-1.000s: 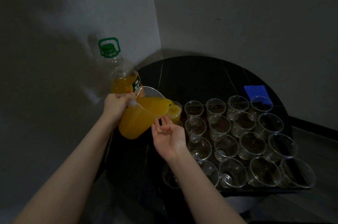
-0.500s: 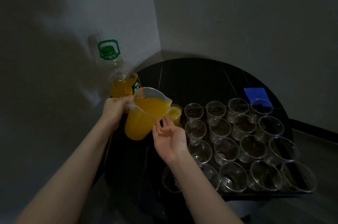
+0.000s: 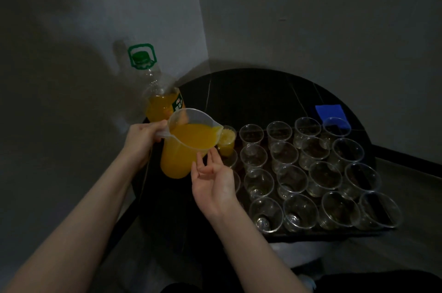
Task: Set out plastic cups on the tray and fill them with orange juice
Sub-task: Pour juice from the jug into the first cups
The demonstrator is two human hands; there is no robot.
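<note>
Pouring jug held over the far-left cup of a tray of clear cups.

Left hand: fingers curled round the handle of a translucent plastic measuring jug, tilted right, its spout just above the orange-filled cup. Right hand: palm up, fingers loosely spread and holding nothing, fingertips just beside the jug's lower wall. Jug: rounded, more than half full of opaque orange juice. Empty cups: thin clear plastic, round-rimmed, upright in rows to the right on a dark tray. Juice bottle: clear, green cap and carry ring, far left behind the jug. Blue square: flat, far right on the round black table.
</note>
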